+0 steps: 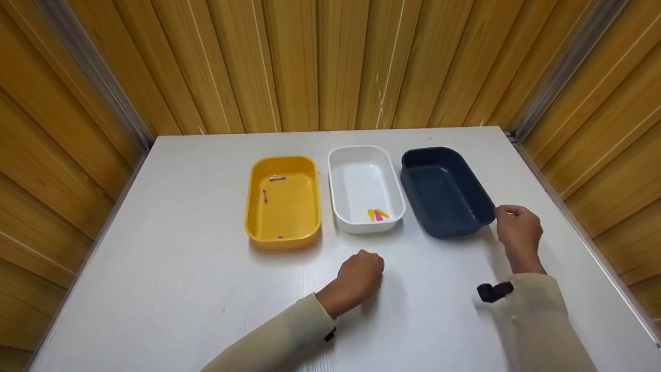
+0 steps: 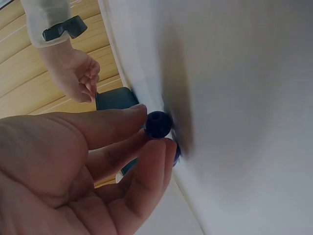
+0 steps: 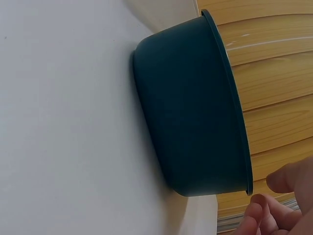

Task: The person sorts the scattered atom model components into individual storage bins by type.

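My left hand (image 1: 361, 274) is over the table in front of the white tub. In the left wrist view its thumb and fingers pinch a small, dark blue, bead-like ball (image 2: 158, 124) with a dimple in it. Another bit of blue (image 2: 177, 152) shows behind the fingertips; its shape is mostly hidden. At the near right corner of the dark blue tub (image 1: 446, 199) is my right hand (image 1: 519, 232), fingers loosely bent. The right wrist view has its thumb (image 3: 283, 178) a little apart from the tub's rim, with a fingertip close to the corner.
Left of the dark blue tub stands a white tub (image 1: 365, 227) holding small yellow and pink pieces (image 1: 378, 214). A yellow tub (image 1: 284, 240) farther left contains a few thin purplish pieces (image 1: 277, 179). Wood-patterned walls (image 1: 289, 67) border the white table (image 1: 181, 232) at the back and sides.
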`<state>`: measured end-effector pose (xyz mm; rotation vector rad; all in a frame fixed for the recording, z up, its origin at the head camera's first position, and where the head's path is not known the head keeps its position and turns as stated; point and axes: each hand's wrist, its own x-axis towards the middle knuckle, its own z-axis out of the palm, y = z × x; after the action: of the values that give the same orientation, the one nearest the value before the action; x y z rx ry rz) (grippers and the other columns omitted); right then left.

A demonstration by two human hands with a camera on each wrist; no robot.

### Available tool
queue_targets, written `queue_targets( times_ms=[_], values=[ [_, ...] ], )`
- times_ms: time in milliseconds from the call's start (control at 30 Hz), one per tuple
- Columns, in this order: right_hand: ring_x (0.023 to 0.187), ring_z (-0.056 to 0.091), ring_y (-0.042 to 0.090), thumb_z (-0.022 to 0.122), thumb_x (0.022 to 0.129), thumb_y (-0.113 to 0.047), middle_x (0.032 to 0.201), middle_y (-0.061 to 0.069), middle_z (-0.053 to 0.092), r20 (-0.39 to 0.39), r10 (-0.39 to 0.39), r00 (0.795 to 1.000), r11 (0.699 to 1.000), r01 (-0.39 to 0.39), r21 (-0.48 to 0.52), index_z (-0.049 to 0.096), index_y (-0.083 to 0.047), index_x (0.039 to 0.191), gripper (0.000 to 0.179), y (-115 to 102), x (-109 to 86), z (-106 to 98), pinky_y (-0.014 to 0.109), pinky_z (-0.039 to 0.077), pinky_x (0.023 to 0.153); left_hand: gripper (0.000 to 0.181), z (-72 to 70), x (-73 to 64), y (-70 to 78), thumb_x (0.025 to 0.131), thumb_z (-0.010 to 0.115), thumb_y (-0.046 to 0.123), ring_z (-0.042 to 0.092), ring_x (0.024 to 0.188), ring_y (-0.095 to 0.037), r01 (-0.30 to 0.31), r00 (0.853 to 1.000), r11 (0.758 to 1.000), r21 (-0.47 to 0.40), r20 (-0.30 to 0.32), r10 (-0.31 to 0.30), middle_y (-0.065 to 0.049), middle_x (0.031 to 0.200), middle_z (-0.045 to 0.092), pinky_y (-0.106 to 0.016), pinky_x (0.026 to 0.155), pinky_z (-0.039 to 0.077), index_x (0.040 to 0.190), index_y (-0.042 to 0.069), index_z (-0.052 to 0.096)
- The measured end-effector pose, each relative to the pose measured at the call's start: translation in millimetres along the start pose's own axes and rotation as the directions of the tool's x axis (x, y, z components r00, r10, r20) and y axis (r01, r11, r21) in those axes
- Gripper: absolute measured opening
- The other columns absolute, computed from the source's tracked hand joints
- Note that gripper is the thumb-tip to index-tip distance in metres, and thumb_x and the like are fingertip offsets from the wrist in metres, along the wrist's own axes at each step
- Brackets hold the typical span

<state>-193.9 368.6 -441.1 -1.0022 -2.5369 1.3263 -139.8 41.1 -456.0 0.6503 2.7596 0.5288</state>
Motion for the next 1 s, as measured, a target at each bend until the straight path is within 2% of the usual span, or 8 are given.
queue_targets(
  times_ms=[167, 333, 400, 567, 667, 733, 867, 1000],
  values=[
    [0.064, 0.057, 0.004, 0.053, 0.098, -0.036, 0.089, -0.007, 0.060, 0.024, 0.000, 1.000, 1.000, 0.000, 0.006, 0.062, -0.008, 0.135, 0.048, 2, 4.9, 0, 0.022, 0.052, 0.059, 0.011, 2.8, 0.3, -0.3, 0.094, 0.067, 0.007, 0.047, 0.057, -0.012, -0.010, 1.000, 0.999, 0.031, -0.026, 0.011, -0.004, 0.073, 0.070, -0.026, 0.050, 0.047, 0.089, 0.006, 0.077],
    [0.075, 0.059, 0.003, 0.048, 0.101, -0.037, 0.118, 0.012, 0.065, 0.080, 0.010, 0.997, 1.000, -0.009, -0.011, 0.056, -0.005, 0.141, 0.052, 5, 7.8, -3, 0.018, 0.054, 0.064, 0.011, 5.5, 1.4, 0.8, 0.095, 0.067, 0.007, 0.048, 0.057, -0.012, -0.005, 1.000, 0.998, 0.059, -0.028, 0.007, -0.004, 0.073, 0.069, -0.026, 0.051, 0.048, 0.089, 0.007, 0.076],
    [0.078, 0.062, 0.002, 0.047, 0.102, -0.036, 0.125, 0.014, 0.064, 0.101, -0.001, 0.995, 1.000, 0.001, 0.004, 0.056, -0.004, 0.142, 0.052, 6, 8.5, -3, 0.018, 0.057, 0.067, 0.011, 7.1, 1.4, 1.0, 0.093, 0.068, 0.006, 0.053, 0.058, -0.011, -0.009, 0.998, 0.996, 0.085, -0.058, 0.014, -0.005, 0.072, 0.070, -0.027, 0.051, 0.051, 0.085, 0.007, 0.075],
    [0.074, 0.067, -0.002, 0.050, 0.103, -0.033, 0.120, 0.010, 0.065, 0.166, -0.039, 0.985, 0.999, 0.032, 0.041, 0.055, -0.001, 0.142, 0.050, 5, 9.9, -2, 0.022, 0.060, 0.073, 0.015, 9.0, -0.3, 0.4, 0.090, 0.069, 0.004, 0.061, 0.058, -0.012, -0.011, 0.992, 0.993, 0.117, -0.121, 0.025, -0.007, 0.070, 0.071, -0.032, 0.050, 0.054, 0.076, 0.007, 0.072],
    [0.074, 0.067, -0.004, 0.049, 0.105, -0.031, 0.131, 0.019, 0.062, 0.220, -0.028, 0.975, 0.998, 0.015, 0.063, 0.051, 0.001, 0.146, 0.052, 4, 9.9, -3, 0.021, 0.059, 0.074, 0.014, 7.0, -0.7, 0.8, 0.092, 0.068, 0.005, 0.054, 0.057, -0.011, -0.012, 0.995, 0.995, 0.103, -0.100, 0.022, -0.007, 0.072, 0.071, -0.031, 0.051, 0.054, 0.079, 0.007, 0.072],
    [0.074, 0.068, -0.006, 0.047, 0.105, -0.029, 0.143, 0.024, 0.054, 0.249, -0.011, 0.968, 0.996, -0.010, 0.083, 0.047, 0.002, 0.149, 0.053, 4, 10.2, -3, 0.020, 0.059, 0.076, 0.011, 4.6, -0.6, 2.0, 0.093, 0.068, 0.006, 0.052, 0.058, -0.010, -0.012, 0.997, 0.996, 0.084, -0.074, 0.019, -0.006, 0.074, 0.072, -0.030, 0.053, 0.054, 0.084, 0.007, 0.074],
    [0.075, 0.068, -0.005, 0.045, 0.106, -0.027, 0.152, 0.026, 0.046, 0.279, 0.008, 0.960, 0.991, -0.044, 0.124, 0.042, 0.004, 0.151, 0.055, 5, 10.8, -4, 0.021, 0.059, 0.078, 0.009, -1.2, -0.5, 6.5, 0.092, 0.070, 0.008, 0.062, 0.064, -0.011, -0.015, 0.999, 0.998, 0.054, -0.048, 0.017, -0.003, 0.081, 0.076, -0.029, 0.056, 0.055, 0.090, 0.010, 0.078],
    [0.075, 0.068, -0.004, 0.045, 0.106, -0.026, 0.150, 0.026, 0.046, 0.283, 0.002, 0.959, 0.991, -0.039, 0.127, 0.042, 0.004, 0.151, 0.055, 5, 11.8, -4, 0.022, 0.060, 0.078, 0.009, -5.0, 1.3, 10.6, 0.090, 0.072, 0.009, 0.071, 0.071, -0.015, -0.034, 0.996, 0.997, 0.065, -0.079, 0.040, -0.001, 0.084, 0.078, -0.029, 0.058, 0.057, 0.090, 0.013, 0.080]
  ],
)
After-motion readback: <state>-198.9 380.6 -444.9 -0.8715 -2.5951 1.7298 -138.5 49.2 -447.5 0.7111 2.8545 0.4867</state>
